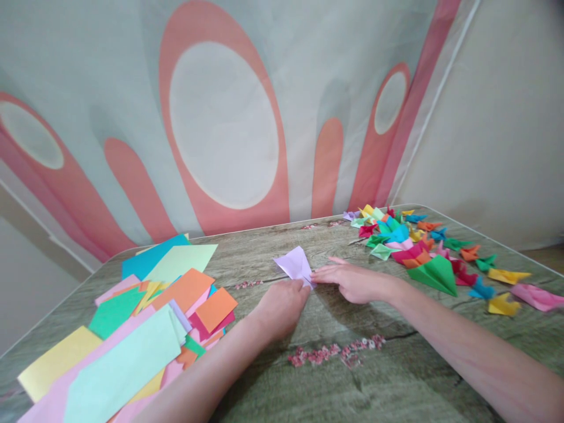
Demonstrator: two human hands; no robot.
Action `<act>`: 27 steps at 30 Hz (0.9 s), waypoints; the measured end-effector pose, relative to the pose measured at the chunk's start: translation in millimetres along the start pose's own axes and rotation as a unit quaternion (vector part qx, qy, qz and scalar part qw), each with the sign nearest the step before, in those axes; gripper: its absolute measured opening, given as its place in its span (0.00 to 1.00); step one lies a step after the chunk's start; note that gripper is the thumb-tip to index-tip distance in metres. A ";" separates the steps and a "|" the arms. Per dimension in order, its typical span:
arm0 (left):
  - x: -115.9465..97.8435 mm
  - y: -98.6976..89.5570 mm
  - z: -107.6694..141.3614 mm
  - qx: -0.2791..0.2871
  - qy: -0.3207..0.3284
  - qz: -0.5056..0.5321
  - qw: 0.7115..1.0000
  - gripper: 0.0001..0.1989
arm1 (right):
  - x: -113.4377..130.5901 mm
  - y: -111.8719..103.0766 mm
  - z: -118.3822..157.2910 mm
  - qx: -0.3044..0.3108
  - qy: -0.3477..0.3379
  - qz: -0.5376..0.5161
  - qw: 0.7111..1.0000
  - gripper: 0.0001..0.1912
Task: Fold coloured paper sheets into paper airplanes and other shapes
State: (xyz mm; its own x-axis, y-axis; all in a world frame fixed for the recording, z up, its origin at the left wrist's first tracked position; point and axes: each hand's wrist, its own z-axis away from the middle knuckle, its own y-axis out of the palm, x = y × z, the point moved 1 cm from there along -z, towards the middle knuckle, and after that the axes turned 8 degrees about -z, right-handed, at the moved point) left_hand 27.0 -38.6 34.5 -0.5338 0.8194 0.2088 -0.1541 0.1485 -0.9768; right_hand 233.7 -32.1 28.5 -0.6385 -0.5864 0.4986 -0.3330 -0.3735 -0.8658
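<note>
A small lilac sheet of folded origami paper (296,262) lies on the table, its pointed corners toward the far side and a crease down its middle. My left hand (284,302) is closed at its near edge, fingers bent over the paper and partly hidden from view. From the right, my right hand (346,279) reaches in with fingers stretched out flat, the tips touching the paper's right edge and the thumb raised apart. The near part of the sheet is covered by my fingers.
Loose coloured paper, including a pale mint sheet (127,367) and orange squares (215,309), is heaped at left. Several folded paper figures crowd the right, among them a green paper plane (434,275). The wood-patterned table (251,376) meets a printed backdrop (224,123).
</note>
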 end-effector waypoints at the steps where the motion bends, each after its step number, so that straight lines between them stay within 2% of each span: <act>1: 0.6 0.5 0.8 -0.003 0.003 0.002 1.000 0.19 | -0.4 0.0 -0.1 0.000 0.001 -0.001 1.000 0.41; 8: -4.5 -1.2 -0.3 0.023 -0.004 -0.014 1.000 0.18 | 0.1 2.5 -0.9 0.002 -0.001 0.014 1.000 0.39; 14: -10.3 -2.8 -2.7 0.027 -0.025 -0.028 0.999 0.18 | 10.7 5.6 -1.9 -0.005 -0.004 0.067 0.998 0.31; 27: 2.0 -6.3 3.3 0.013 -0.017 0.004 1.000 0.18 | 21.1 15.2 -4.4 -0.031 -0.014 0.106 0.994 0.30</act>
State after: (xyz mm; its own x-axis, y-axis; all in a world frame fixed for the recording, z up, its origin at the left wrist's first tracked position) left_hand 24.2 -39.7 41.2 -0.5637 0.8006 0.2033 -0.1713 0.1275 -0.9769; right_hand 212.1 -47.0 25.7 -0.6794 -0.6675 0.3049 -0.2357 -0.1949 -0.9521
